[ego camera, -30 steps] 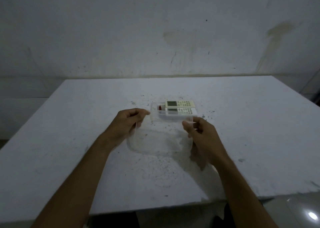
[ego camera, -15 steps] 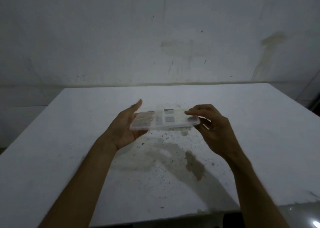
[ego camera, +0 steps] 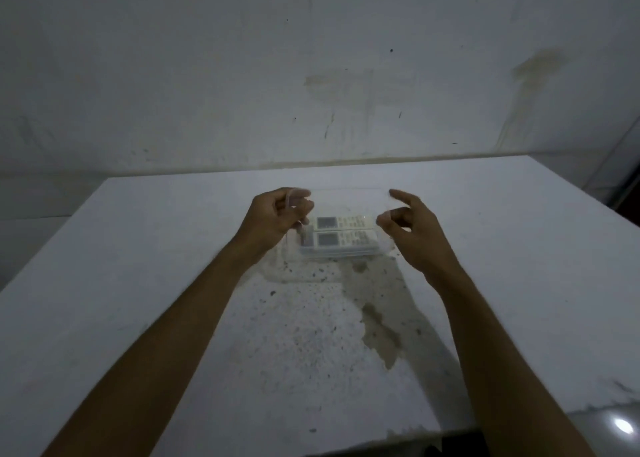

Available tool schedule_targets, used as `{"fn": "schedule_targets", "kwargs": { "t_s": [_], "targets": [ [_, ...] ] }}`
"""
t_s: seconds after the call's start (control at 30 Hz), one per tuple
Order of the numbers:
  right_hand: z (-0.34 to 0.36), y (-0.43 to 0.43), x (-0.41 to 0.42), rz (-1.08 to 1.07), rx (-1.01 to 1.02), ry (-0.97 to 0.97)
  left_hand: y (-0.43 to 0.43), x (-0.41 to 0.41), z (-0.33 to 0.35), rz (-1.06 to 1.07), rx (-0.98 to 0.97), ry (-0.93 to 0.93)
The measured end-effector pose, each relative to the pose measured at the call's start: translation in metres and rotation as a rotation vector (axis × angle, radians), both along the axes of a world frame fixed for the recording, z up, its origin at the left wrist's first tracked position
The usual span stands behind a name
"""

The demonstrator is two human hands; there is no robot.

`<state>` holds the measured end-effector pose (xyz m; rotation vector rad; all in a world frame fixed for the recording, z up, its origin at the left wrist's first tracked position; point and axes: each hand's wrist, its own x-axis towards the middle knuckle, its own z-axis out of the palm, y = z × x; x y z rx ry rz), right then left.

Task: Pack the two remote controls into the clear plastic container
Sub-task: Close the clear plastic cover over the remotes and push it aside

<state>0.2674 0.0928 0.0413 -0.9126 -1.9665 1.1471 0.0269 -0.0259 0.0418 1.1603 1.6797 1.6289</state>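
Note:
Two white remote controls, the far one (ego camera: 341,221) and the near one (ego camera: 343,241), lie side by side in the clear plastic container (ego camera: 384,254) on the white table (ego camera: 156,283). Their small screens point left. A clear lid (ego camera: 349,198) hovers over the container, faint and hard to outline. My left hand (ego camera: 273,219) is closed on the lid's left edge. My right hand (ego camera: 412,228) pinches the lid's right edge between thumb and fingers, with the index finger raised.
The tabletop near me is stained and speckled with dark spots (ego camera: 377,321). A marked white wall (ego camera: 311,75) rises just behind the table. The table's front edge (ego camera: 346,442) runs close to my body.
The lid was picked up from the table in front of the container, raised, and moved away from me. It is now over the container holding the remotes.

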Motion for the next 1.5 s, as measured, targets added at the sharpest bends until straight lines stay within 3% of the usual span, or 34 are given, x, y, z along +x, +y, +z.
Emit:
{"fn": "schedule_targets", "kwargs": {
  "t_s": [0.17,0.27,0.5,0.63,0.8,0.83,0.9,0.97,1.0,1.13,1.2,1.33,1.4,1.5],
  "targets": [
    [-0.009,0.023,-0.018,0.014,0.03,-0.056,0.017,-0.004,-0.024,0.235,-0.03,0.513],
    [-0.018,0.028,-0.023,-0.022,-0.027,-0.038,0.02,0.001,-0.039,0.273,-0.034,0.534],
    [-0.041,0.025,-0.03,-0.143,0.088,-0.106,0.025,0.0,-0.052,0.444,-0.236,0.474],
    [-0.045,0.023,-0.033,-0.156,0.023,-0.083,0.029,-0.003,-0.048,0.378,-0.25,0.246],
    [-0.052,0.029,-0.036,-0.162,-0.042,-0.069,0.032,-0.004,-0.045,0.354,-0.246,0.264],
    [-0.054,0.031,-0.037,-0.164,-0.052,-0.064,0.033,-0.004,-0.044,0.35,-0.264,0.303],
    [-0.055,0.032,-0.038,-0.168,-0.058,-0.056,0.037,0.001,-0.039,0.382,-0.32,0.582],
    [-0.055,0.031,-0.039,-0.173,-0.055,-0.063,0.04,0.014,-0.029,0.383,-0.225,0.903],
    [-0.055,0.031,-0.04,-0.173,-0.05,-0.076,0.044,0.022,-0.025,0.303,-0.166,0.965],
    [-0.041,0.033,-0.044,-0.182,0.003,-0.216,0.057,0.039,-0.035,-0.058,-0.353,1.102],
    [-0.028,0.045,-0.05,-0.145,0.015,-0.328,0.058,0.039,-0.042,-0.06,-0.377,1.169],
    [-0.008,0.063,-0.064,-0.159,-0.072,-0.331,0.058,0.037,-0.043,-0.055,-0.397,1.212],
    [-0.012,0.072,-0.068,-0.21,-0.17,-0.28,0.058,0.037,-0.043,-0.058,-0.416,1.23],
    [-0.015,0.085,-0.064,-0.213,-0.512,-0.179,0.058,0.037,-0.042,-0.06,-0.431,1.239]
  ]
}}
